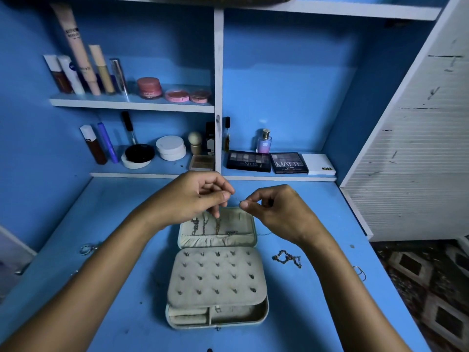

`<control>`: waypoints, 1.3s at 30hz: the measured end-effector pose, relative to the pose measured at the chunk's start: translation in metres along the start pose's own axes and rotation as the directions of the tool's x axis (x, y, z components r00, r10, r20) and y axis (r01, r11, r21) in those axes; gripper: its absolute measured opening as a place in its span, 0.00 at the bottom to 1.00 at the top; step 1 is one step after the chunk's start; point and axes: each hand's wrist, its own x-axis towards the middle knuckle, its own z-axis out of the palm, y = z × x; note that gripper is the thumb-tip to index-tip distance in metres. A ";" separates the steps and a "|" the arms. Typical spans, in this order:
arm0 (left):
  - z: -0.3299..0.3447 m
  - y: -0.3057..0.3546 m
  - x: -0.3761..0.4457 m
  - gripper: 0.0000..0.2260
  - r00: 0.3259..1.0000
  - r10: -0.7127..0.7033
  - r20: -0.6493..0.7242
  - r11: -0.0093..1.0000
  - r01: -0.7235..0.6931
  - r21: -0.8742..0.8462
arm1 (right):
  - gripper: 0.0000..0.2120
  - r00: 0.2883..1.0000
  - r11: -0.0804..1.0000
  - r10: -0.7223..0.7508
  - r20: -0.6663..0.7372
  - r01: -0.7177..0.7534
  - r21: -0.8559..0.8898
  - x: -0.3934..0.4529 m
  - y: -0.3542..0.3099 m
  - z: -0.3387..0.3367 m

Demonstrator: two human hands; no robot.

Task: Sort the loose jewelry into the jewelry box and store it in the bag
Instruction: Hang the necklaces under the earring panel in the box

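An open beige jewelry box (217,311) lies on the blue desk, its lid (243,219) tilted back with several chains hanging inside and an earring panel (215,275) studded with several earrings. Above the lid, my left hand (193,196) and my right hand (276,209) each pinch an end of a thin chain (236,198) stretched between them. The chain's loose part trails by the lid's right edge (266,234). A loose bracelet (286,259) lies right of the box. Rings (86,248) lie at the left.
A hoop (360,273) lies near the desk's right edge. Shelves behind hold cosmetics, eyeshadow palettes (266,162) and a perfume bottle (264,141). A white slatted panel (411,148) stands at the right, with patterned carpet (426,288) below it.
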 end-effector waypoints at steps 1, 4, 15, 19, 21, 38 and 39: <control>0.001 -0.003 0.000 0.04 1.000 -0.002 -0.013 0.999 0.003 0.042 | 0.10 1.000 1.000 0.003 -0.001 -0.003 -0.017 0.001 0.002 0.001; 0.007 -0.010 0.000 0.04 0.998 0.003 -0.070 0.989 0.007 0.144 | 0.14 0.999 0.997 0.038 -0.024 -0.039 -0.067 0.009 0.007 0.006; 0.023 -0.046 0.013 0.09 0.997 0.074 -0.032 0.773 -0.037 0.634 | 0.14 0.978 0.911 0.123 -0.166 -0.178 -0.373 0.035 0.025 0.044; 0.028 -0.045 0.019 0.12 0.999 0.031 -0.011 0.704 -0.014 0.710 | 0.13 0.970 0.867 0.151 -0.193 -0.223 -0.445 0.040 0.024 0.050; 0.031 -0.043 0.021 0.14 1.000 0.006 -0.006 0.690 0.000 0.723 | 0.13 0.964 0.840 0.155 -0.214 -0.243 -0.485 0.042 0.023 0.053; 0.034 -0.040 0.028 0.13 0.985 -0.170 0.038 0.753 0.105 0.649 | 0.10 0.930 0.799 0.315 -0.188 -0.367 -0.476 0.046 0.021 0.053; 0.034 -0.040 0.027 0.12 0.983 -0.176 0.054 0.758 0.101 0.644 | 0.11 0.929 0.799 0.326 -0.175 -0.370 -0.475 0.045 0.020 0.051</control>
